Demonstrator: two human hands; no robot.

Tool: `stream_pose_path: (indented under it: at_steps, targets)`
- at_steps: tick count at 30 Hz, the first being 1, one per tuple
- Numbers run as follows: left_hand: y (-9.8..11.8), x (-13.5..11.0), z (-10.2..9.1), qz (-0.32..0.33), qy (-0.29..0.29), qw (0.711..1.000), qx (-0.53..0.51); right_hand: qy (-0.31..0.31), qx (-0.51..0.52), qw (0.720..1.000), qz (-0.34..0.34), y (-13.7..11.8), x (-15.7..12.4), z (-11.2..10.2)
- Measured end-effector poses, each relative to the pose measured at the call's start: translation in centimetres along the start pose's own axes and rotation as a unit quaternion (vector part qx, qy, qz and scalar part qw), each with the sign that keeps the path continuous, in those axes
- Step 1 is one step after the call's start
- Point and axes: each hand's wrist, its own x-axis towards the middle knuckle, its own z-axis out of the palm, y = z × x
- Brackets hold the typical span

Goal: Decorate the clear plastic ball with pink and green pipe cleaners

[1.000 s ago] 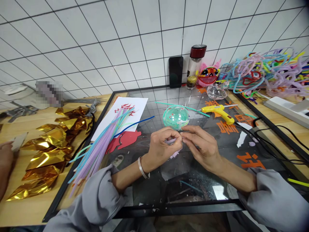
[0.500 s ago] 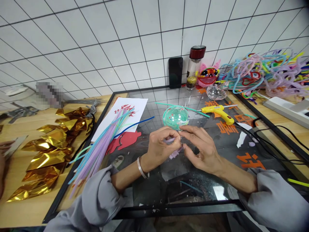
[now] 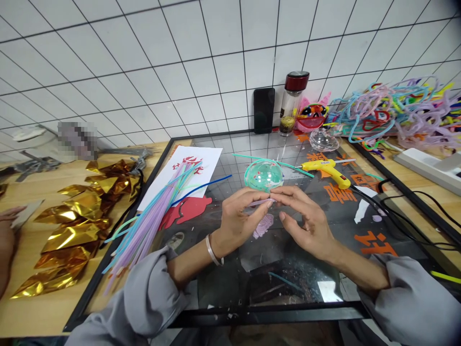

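My left hand (image 3: pixel 239 216) and my right hand (image 3: pixel 306 218) meet over the glass work board (image 3: pixel 288 283). Together they pinch a short pale lilac tube piece (image 3: pixel 260 202) between thumbs and fingertips, left hand on its left end, right hand on its right end. A coiled lilac piece (image 3: pixel 263 226) lies on the glass just below the fingers. A clear ball with teal rim (image 3: pixel 263 175) sits right behind the hands. My right hand's lower fingers are spread.
A bundle of lilac and teal tubes (image 3: pixel 151 221) lies left on white paper (image 3: pixel 183 175). A yellow glue gun (image 3: pixel 326 169) with black cord, a clear half shell (image 3: pixel 323 139), a phone (image 3: pixel 263 110), a jar (image 3: pixel 291 102) and tangled tubes (image 3: pixel 392 113) stand behind. Gold foil (image 3: pixel 75 226) and another person's hand (image 3: pixel 7 235) are at left.
Both hands have lifted slightly and spread apart, so the tube piece now shows stretched between the fingertips. The coiled lilac piece beneath them has come into view.
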Motion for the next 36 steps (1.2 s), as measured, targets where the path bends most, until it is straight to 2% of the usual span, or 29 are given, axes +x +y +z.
stream_pose_path:
  at_steps: [4, 10, 14, 17, 19, 22, 24, 27, 36]
  targets:
    - [-0.2, 0.1, 0.0, 0.043, 0.016, 0.999, 0.028, -0.011, -0.005, 1.000, -0.010, -0.1, -0.1, 0.3]
    - [0.0, 0.2, -0.1, 0.023, 0.001, 0.998, 0.063, -0.027, -0.010, 0.999, -0.026, -0.2, -0.3, 0.4]
    - [0.4, 0.3, 0.0, 0.027, -0.001, 0.997, 0.079, -0.051, 0.013, 0.999, -0.001, -0.5, -0.5, 0.5]
    - [0.6, 0.2, 0.2, 0.033, -0.028, 0.997, 0.060, -0.049, 0.050, 0.997, 0.032, -0.7, -0.4, 0.5]
    - [0.7, 0.1, 0.2, 0.012, -0.034, 0.999, 0.035, -0.015, 0.067, 0.996, 0.054, -0.8, -0.3, 0.5]
    - [0.5, 0.2, 0.1, -0.046, -0.038, 0.998, -0.008, 0.097, 0.055, 0.990, 0.081, -0.5, 0.0, 0.2]
    - [0.4, 0.3, -0.1, -0.074, -0.059, 0.995, -0.030, 0.144, 0.032, 0.985, 0.085, -0.3, 0.4, -0.2]
    - [0.4, 0.3, -0.2, -0.085, -0.083, 0.992, -0.045, 0.125, 0.006, 0.990, 0.070, -0.2, 0.8, -0.8]
    - [0.8, 0.5, 0.2, -0.042, -0.086, 0.995, -0.017, 0.071, -0.023, 0.996, 0.050, -0.7, 1.1, -1.0]
